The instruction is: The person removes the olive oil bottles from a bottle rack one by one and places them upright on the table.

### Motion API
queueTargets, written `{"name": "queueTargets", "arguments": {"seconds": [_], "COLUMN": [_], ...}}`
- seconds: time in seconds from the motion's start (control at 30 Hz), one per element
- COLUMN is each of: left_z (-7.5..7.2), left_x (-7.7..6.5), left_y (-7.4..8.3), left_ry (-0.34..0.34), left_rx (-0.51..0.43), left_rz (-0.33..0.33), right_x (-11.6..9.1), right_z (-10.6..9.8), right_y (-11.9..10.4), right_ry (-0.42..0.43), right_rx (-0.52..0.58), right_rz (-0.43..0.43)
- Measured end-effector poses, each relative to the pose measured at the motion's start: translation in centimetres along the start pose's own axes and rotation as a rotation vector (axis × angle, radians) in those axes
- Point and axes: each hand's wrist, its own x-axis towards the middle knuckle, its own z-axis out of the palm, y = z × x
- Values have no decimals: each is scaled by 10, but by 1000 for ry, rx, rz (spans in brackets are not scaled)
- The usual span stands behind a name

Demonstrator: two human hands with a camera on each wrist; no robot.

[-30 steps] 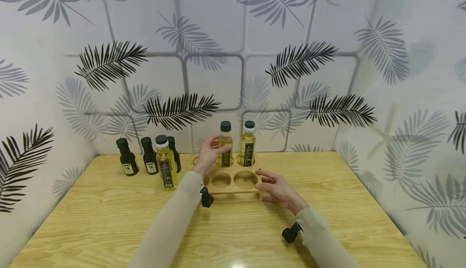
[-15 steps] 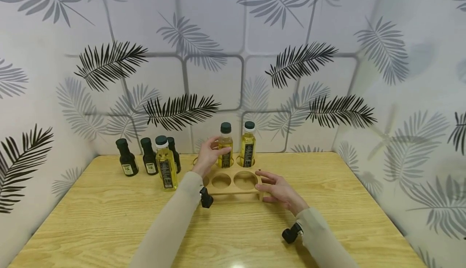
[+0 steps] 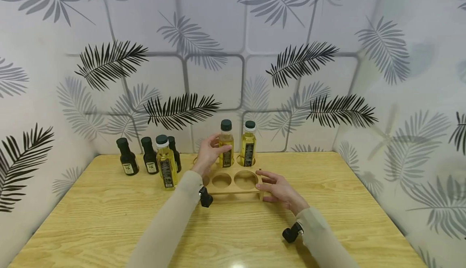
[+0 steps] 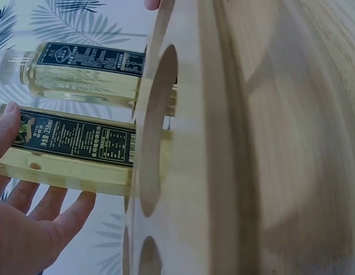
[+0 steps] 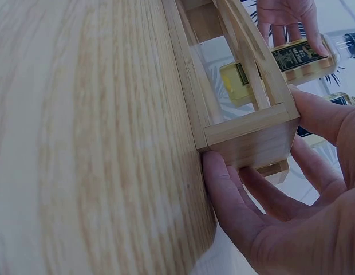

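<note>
My left hand (image 3: 209,155) grips an oil bottle (image 3: 226,155) with a dark green cap, thumb across its front and fingers behind. The bottle stands upright at a back-row hole of the two-tier wooden rack (image 3: 233,187); in the left wrist view its lower end passes into the hole. To its right, a second oil bottle (image 3: 248,144) with a white collar sits in another back hole. My right hand (image 3: 282,191) holds the rack's right end, thumb at the upper edge and fingers low along the side, plainest in the right wrist view. My left forearm hides the rack's left part.
Left of the rack, a clear oil bottle (image 3: 167,167) stands on the wooden table (image 3: 109,219). Close behind it are three small dark bottles, one a dark bottle (image 3: 127,159) at the far left. A leaf-patterned wall (image 3: 218,78) rises at the table's back edge.
The oil bottle in my left hand has risen very slightly in the head view. My right hand and the rack have kept their place.
</note>
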Motion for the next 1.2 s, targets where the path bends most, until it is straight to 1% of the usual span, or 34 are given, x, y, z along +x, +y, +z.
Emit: {"name": "queueTargets", "arguments": {"seconds": [0.1, 0.3, 0.4, 0.53, 0.83, 0.97, 1.07, 1.2], "left_z": [-1, -6, -9, -12, -21, -28, -33, -41], "left_x": [-2, -4, -5, -10, -25, -34, -40, -49], "left_y": [8, 22, 28, 35, 45, 49, 49, 47], "left_ry": [16, 56, 66, 60, 54, 51, 41, 31], "left_rx": [-17, -88, -92, -93, -61, -56, -43, -29], "left_rz": [20, 75, 88, 110, 113, 87, 78, 85], "right_x": [2, 3, 3, 3, 4, 2, 1, 0], "right_z": [-1, -2, -2, -2, -1, -1, -1, 1], "right_y": [0, -2, -5, -6, -4, -2, -1, 1], "right_ry": [0, -5, -4, 4, 1, -3, 1, 5], "right_rx": [5, 0, -7, -16, -9, -13, -12, -16], "right_rz": [0, -1, -5, -7, -15, -14, -6, -3]}}
